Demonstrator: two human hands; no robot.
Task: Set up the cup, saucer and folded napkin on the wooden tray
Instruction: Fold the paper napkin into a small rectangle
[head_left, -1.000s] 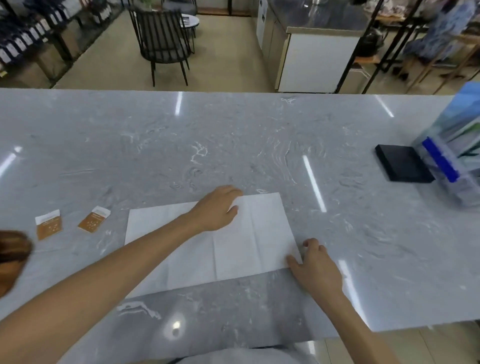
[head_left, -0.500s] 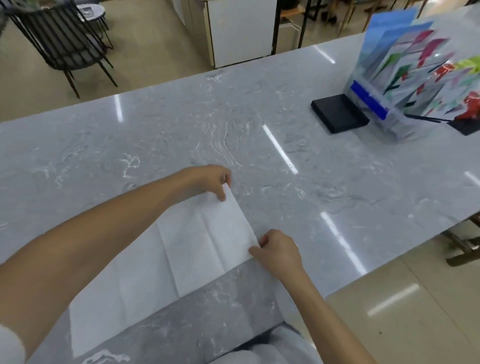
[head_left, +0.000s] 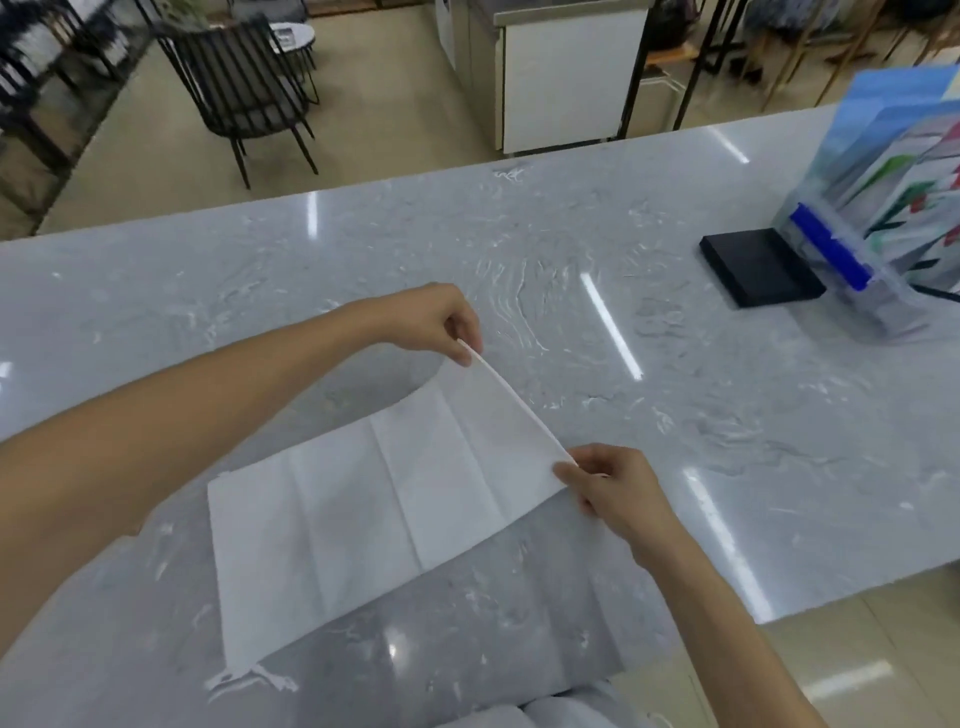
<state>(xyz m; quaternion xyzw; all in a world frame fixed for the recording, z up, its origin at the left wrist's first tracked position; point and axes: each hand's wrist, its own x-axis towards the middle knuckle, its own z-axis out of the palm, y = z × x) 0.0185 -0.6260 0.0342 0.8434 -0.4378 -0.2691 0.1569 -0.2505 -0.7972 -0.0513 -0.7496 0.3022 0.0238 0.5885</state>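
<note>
I have the napkin (head_left: 384, 514) spread on the grey marble counter (head_left: 649, 415), its left part lying flat and its right edge lifted clear of the stone. My left hand (head_left: 436, 325) pinches the far right corner between thumb and fingertips, and my right hand (head_left: 610, 486) pinches the near right corner the same way, so that edge hangs taut between the two grips. The sheet looks like thin white paper, very light and limp, with crease lines running across it from front to back; I judge it will drape and sag wherever I don't support it, and it could tear or crumple if I pull the corners apart too hard. Corners are the right places to hold: they let me carry the raised edge over to the left and line it up on the flat part, using a crease as the fold line. The polished counter looks slick, so I expect the resting part may slide as I fold. No cup, saucer or wooden tray shows in this view, so I judge the setup is at an early stage. A black slab (head_left: 761, 267) and a clear stand of leaflets (head_left: 883, 218) sit well apart, far right.
</note>
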